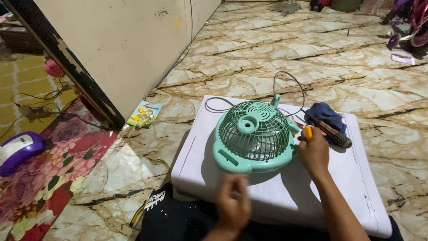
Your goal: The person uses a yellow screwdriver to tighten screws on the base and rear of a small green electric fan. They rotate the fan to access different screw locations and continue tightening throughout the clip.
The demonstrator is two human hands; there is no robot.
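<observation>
A small mint-green fan [255, 136] lies grille-up on a white board [285, 196] resting on the marble floor. My right hand [313, 154] sits at the fan's right edge and grips a yellow-handled screwdriver [308, 132]. My left hand [232, 206] is blurred near the board's front edge, just below the fan; its fingers look curled and I cannot tell if it holds anything. The fan's thin grey cord [290, 85] loops away behind it.
A dark-handled tool [332, 133] and a blue cloth [325, 114] lie on the board right of the fan. A beige wall panel [120, 49] stands at left, with a small colourful packet [143, 115] at its base. A floral mat [49, 174] and a purple appliance [20, 149] lie far left.
</observation>
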